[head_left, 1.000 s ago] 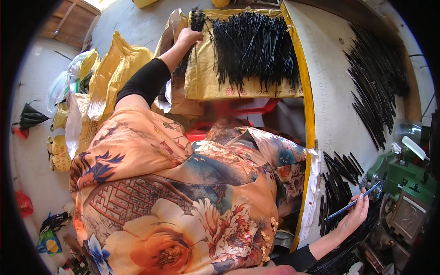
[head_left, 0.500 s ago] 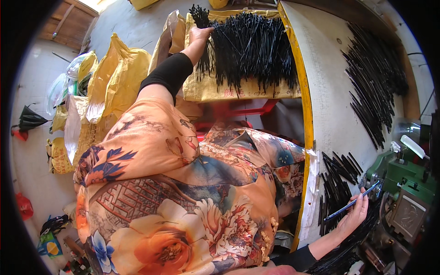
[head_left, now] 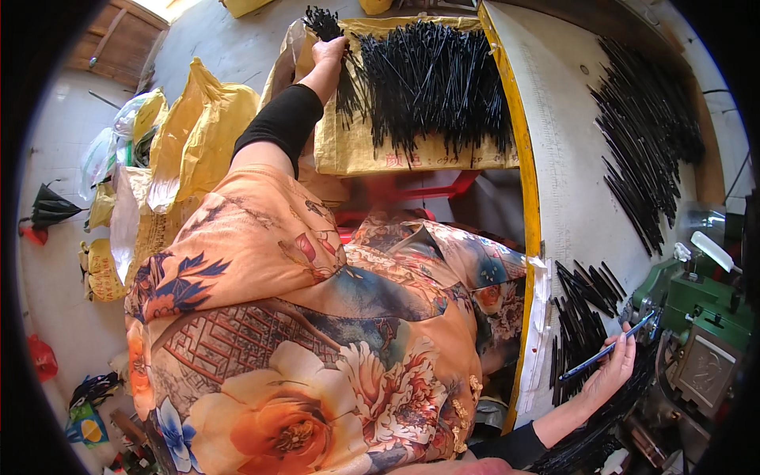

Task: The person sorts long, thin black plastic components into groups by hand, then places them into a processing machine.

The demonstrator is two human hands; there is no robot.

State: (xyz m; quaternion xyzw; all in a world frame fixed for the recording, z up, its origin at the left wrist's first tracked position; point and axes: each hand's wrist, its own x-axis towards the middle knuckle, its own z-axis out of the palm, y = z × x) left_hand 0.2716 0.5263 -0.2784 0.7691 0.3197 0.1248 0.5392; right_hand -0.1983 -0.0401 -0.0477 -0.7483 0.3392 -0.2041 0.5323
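Observation:
At the far end, my left hand (head_left: 327,51) is closed around a bundle of thin black rods (head_left: 348,96), whose knobbed tops stick up above the fist. Just right of it, a wide pile of similar black rods (head_left: 437,87) lies on a yellow woven sack (head_left: 467,161). My right hand (head_left: 609,377) pinches a slim blue stick (head_left: 586,366), exactly what kind I cannot make out. That stick slants over short black rods (head_left: 576,328) on the pale tabletop (head_left: 564,174), its upper end close to a green machine (head_left: 708,305).
A yellow wooden edge (head_left: 518,119) borders the tabletop. More long black rods (head_left: 645,150) lie along its far right. Yellow sacks (head_left: 198,134) stand on the floor at the left, near a folded dark umbrella (head_left: 54,206). A red stool (head_left: 451,188) shows under the sack.
My left hand has moved a little to the left with its bundle, away from the pile on the sack. My right hand and the blue stick have stayed put.

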